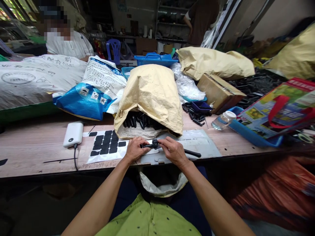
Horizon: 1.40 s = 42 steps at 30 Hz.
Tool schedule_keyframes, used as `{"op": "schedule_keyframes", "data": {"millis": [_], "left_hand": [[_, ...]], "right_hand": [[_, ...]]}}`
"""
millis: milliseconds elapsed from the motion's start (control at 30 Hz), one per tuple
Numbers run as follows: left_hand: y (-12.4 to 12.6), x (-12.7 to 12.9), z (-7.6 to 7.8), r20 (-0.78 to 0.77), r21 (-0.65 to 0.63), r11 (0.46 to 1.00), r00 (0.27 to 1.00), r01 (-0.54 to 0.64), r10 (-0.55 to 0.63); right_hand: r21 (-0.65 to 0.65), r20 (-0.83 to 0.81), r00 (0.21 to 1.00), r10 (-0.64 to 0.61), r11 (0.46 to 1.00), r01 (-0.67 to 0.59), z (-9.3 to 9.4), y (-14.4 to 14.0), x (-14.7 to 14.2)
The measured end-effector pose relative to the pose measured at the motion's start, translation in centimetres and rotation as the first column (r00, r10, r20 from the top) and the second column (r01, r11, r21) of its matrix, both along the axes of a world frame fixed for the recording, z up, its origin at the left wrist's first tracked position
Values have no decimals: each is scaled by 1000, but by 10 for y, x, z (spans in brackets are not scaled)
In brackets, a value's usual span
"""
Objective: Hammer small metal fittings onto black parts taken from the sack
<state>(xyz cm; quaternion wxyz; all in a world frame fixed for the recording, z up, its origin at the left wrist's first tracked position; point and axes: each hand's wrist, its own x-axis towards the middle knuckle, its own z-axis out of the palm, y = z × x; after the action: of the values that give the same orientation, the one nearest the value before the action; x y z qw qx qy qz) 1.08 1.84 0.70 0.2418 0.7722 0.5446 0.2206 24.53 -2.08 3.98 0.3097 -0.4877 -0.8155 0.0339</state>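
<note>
My left hand (135,150) is closed around a slim black plastic piece (149,146), holding it level over the table's front edge. The fingers of my right hand (173,150) are pinched at a small dark, rounded piece (155,141) that touches the black piece. What that piece is I cannot make out. A black rod-like handle (192,153) sticks out to the right beyond my right hand; whether the hand holds it is unclear. Left of my hands lies a white sheet of black stickers (105,142). Straight ahead, a tan sack (152,85) opens toward me, showing several black pieces (135,120).
A white power bank (73,133) with a cable lies left. A clear bottle (223,120), blue tray (261,139) and cardboard box (219,91) stand right. Below the edge hangs an open white bag (163,188). One person (70,42) sits opposite; another (203,21) stands behind.
</note>
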Motion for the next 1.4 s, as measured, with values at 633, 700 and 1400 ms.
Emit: {"op": "schedule_keyframes", "data": {"millis": [633, 700, 1400], "left_hand": [[3, -5, -5, 4, -7, 999, 999, 48, -48], [3, -5, -5, -8, -13, 998, 998, 55, -55], [-104, 49, 25, -153, -172, 849, 838, 500, -524]], "right_hand": [[15, 88, 991, -97, 995, 96, -36, 32, 51], [-3, 87, 991, -103, 995, 104, -34, 32, 51], [-17, 86, 990, -115, 993, 117, -34, 32, 52]]}}
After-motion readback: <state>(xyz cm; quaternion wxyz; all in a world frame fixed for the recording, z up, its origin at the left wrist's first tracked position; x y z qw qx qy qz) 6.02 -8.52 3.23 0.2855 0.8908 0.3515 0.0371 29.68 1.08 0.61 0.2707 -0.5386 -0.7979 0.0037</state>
